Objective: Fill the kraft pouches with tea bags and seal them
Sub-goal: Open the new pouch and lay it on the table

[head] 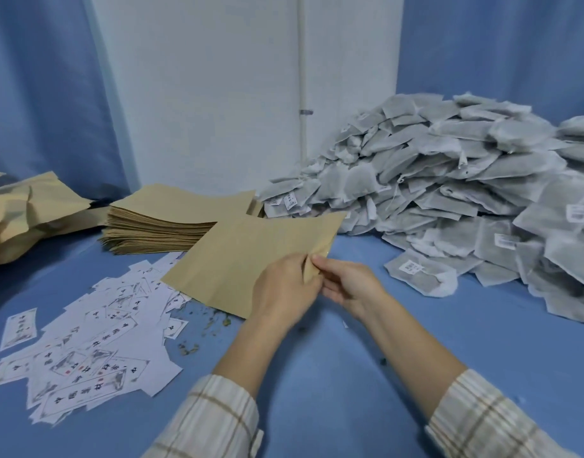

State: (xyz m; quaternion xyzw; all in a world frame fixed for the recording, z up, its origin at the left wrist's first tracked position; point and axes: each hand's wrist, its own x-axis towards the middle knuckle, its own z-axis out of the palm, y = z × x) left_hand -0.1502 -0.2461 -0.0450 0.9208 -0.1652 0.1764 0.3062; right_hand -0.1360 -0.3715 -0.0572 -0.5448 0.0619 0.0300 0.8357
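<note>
A flat brown kraft paper pouch (251, 259) is held above the blue desk (350, 375), its mouth edge pinched by the left hand (284, 292) and right hand (350, 285); a torn lip is judged possible if the layers are pulled apart unevenly.

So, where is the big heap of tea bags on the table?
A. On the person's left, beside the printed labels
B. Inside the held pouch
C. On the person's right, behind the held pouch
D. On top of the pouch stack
C: the heap of tea bags fills the right side, behind the kraft pouch that both hands pinch.
</note>
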